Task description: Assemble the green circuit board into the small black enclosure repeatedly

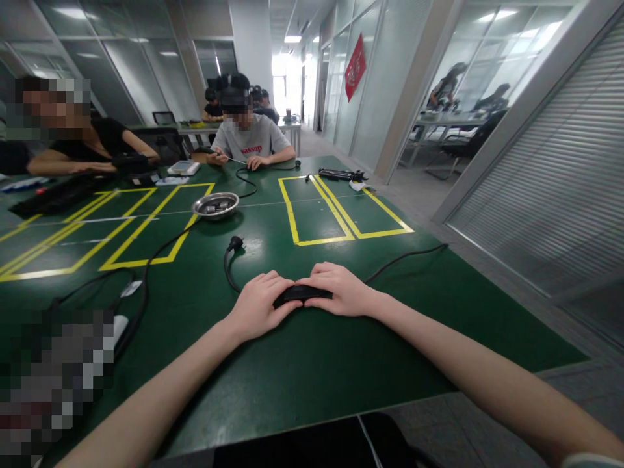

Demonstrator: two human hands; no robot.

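A black elongated device (305, 294) lies low over the green table, gripped at both ends. My left hand (266, 302) has its fingers over the left end and its thumb along the near side. My right hand (338, 290) wraps the right end the same way, and the two hands nearly touch at the middle. Beyond my left hand, a black power plug (236, 244) on a short curved cord rests on the table. Another black cable (407, 256) runs from behind my right hand to the table's right edge.
A metal bowl (215, 206) with small parts stands ahead on the left. Yellow tape rectangles (324, 242) mark the green table (302, 383). A black tripod-like object (341, 174) lies at the far side. Two people sit across the table; black cables cross the left side.
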